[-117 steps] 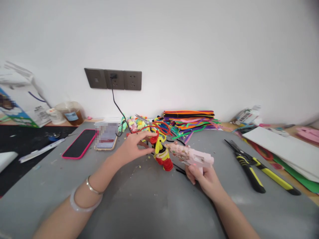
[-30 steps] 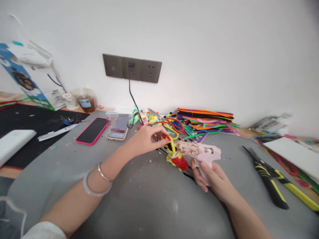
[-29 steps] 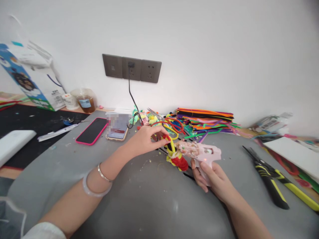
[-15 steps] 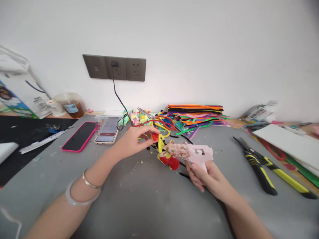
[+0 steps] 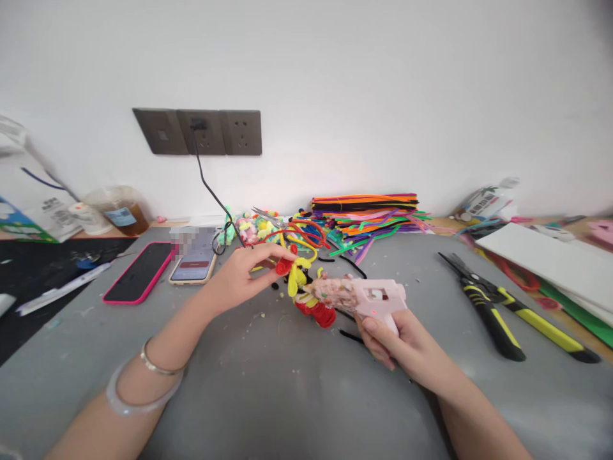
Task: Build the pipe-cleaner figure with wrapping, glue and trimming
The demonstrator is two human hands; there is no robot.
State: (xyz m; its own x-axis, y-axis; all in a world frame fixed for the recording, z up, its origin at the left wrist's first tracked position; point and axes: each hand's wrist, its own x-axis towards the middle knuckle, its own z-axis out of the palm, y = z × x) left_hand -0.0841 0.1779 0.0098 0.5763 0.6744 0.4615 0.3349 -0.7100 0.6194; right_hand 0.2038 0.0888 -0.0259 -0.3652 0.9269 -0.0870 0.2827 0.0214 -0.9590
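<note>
A small red and yellow pipe-cleaner figure [image 5: 306, 295] stands on the grey table [image 5: 287, 396]. My left hand [image 5: 239, 275] pinches the figure's red top between thumb and fingers. My right hand [image 5: 397, 338] is wrapped round the grip of a pink glue gun [image 5: 368, 299]. The gun's crusted nozzle points left and touches the figure's middle. A black cord runs from the wall socket [image 5: 198, 131] down to the table behind the figure.
A pile of coloured pipe cleaners [image 5: 364, 214] lies by the wall. Two phones [image 5: 138, 271] [image 5: 191, 255] sit at the left. Black and yellow pliers [image 5: 483, 310] and cutters [image 5: 541, 319] lie at the right, beside white sheets [image 5: 546, 262]. A drink cup [image 5: 119, 211] stands at far left.
The view has swung, shifting everything in frame. Both hands, figure and glue gun keep much the same pose; the nozzle stays against the figure.
</note>
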